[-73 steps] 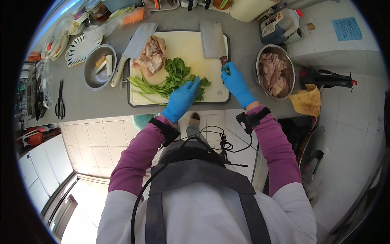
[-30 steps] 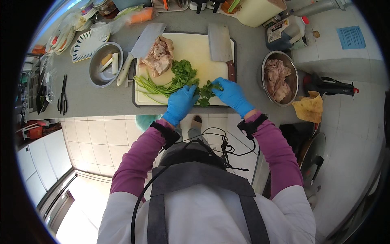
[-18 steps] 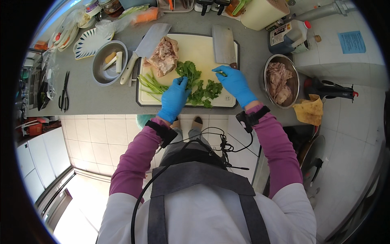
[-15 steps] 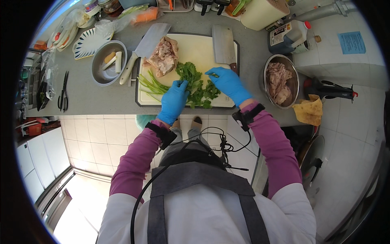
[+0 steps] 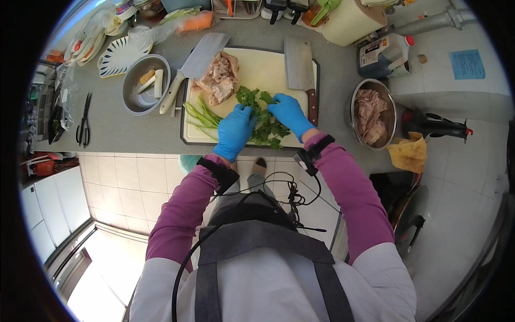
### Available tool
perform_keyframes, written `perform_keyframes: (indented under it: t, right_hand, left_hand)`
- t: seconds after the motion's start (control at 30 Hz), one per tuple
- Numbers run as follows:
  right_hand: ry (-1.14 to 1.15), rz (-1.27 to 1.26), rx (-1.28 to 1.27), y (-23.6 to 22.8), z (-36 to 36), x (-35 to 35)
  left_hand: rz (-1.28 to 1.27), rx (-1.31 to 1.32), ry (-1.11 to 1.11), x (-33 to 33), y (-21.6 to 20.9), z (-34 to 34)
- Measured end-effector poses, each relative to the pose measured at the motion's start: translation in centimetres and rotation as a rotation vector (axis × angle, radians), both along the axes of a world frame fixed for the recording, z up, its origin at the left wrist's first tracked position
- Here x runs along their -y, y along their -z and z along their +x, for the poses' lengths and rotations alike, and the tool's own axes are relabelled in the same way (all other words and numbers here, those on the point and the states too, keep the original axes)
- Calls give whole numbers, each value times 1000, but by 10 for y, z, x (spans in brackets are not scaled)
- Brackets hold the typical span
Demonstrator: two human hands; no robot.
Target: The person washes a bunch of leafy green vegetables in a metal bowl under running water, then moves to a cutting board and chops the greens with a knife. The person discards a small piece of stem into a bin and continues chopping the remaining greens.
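Note:
A bunch of leafy coriander [image 5: 271,130] lies on the cream cutting board [image 5: 257,61], its pale green stems [image 5: 201,116] stretching out to the left. My left hand [image 5: 235,132], in a blue glove, is closed round the bunch where stems meet leaves. From the right, my gloved right hand [image 5: 291,114] pinches at the leaves; its fingertips are partly hidden among them. Behind my left hand sits a lump of raw meat [image 5: 218,78], with a broad-bladed cleaver [image 5: 204,55] lying at its left. Another cleaver [image 5: 298,64], wooden-handled, rests along the board's right side.
At the left stand a grey bowl [image 5: 140,103] with pale peeled pieces and black scissors [image 5: 84,121]. A steel bowl of meat [image 5: 371,121] is on the right, near a yellow cloth [image 5: 407,153] and a dark liquid jug [image 5: 381,55]. A patterned plate [image 5: 120,58] lies back left.
My right hand has moved left, closer to my left hand, onto the coriander leaves, uncovering the right cleaver's handle. My left hand keeps hold of the bunch.

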State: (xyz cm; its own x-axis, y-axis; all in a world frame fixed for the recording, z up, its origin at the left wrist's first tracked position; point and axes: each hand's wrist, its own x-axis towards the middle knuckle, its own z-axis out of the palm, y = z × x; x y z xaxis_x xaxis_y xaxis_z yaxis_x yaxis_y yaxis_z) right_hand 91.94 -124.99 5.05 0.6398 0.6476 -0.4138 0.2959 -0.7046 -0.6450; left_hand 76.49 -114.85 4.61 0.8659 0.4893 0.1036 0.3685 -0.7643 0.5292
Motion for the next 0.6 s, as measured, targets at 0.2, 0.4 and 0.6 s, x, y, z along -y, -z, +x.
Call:
perform_keyframes:
  t: [0.2, 0.4, 0.6]
  right_hand:
    - [263, 153, -239, 10, -2, 42]
    - [210, 85, -83, 13, 13, 56]
    - [105, 158, 156, -1, 16, 44]
  left_hand:
    - [-17, 31, 3, 4, 3, 3]
    - [91, -2, 151, 2, 5, 0]
    - [128, -40, 186, 3, 7, -3]
